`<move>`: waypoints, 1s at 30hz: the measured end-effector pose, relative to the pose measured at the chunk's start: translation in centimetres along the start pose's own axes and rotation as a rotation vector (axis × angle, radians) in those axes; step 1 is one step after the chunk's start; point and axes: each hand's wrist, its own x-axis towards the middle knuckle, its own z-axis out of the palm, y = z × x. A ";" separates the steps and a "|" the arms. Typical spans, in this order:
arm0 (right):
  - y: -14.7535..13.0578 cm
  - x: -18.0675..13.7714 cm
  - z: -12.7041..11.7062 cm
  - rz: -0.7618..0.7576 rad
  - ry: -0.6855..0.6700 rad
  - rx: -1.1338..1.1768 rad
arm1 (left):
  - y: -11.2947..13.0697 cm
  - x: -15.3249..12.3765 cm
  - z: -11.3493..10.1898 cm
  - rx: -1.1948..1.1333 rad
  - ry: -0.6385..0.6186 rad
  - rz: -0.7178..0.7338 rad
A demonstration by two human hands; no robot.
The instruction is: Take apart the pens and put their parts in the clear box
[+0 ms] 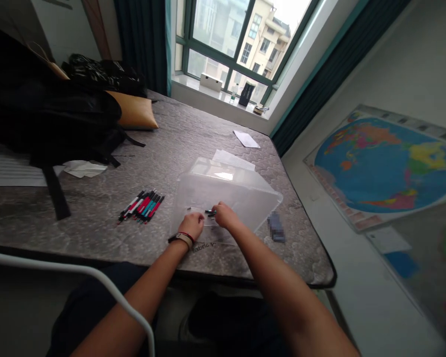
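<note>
Pen (209, 212) juts leftward from right-hand fingers (217, 211).

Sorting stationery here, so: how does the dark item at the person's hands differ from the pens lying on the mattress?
The dark item is held at the fingertips of the right hand, by the clear box; the pens lie untouched on the mattress. The dark item is single and looks all dark; the pens are a bunch showing red, teal and black. Both look slender.
</note>
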 end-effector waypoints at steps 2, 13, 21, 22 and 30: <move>-0.1 0.1 0.5 -0.009 -0.035 -0.051 | -0.7 0.5 -0.1 0.054 -0.001 0.001; -1.2 -0.9 0.9 0.055 0.084 0.062 | 0.2 0.5 -0.4 0.149 0.063 -0.025; -3.4 -1.8 0.9 0.054 0.201 0.757 | 0.8 0.8 -0.3 -0.239 0.211 -0.032; -3.5 -2.0 1.0 0.058 0.198 0.799 | 1.1 0.6 -0.4 -0.233 0.239 -0.009; -2.3 -1.9 1.2 0.099 0.231 0.856 | 4.3 -2.1 -0.8 -0.287 0.462 0.226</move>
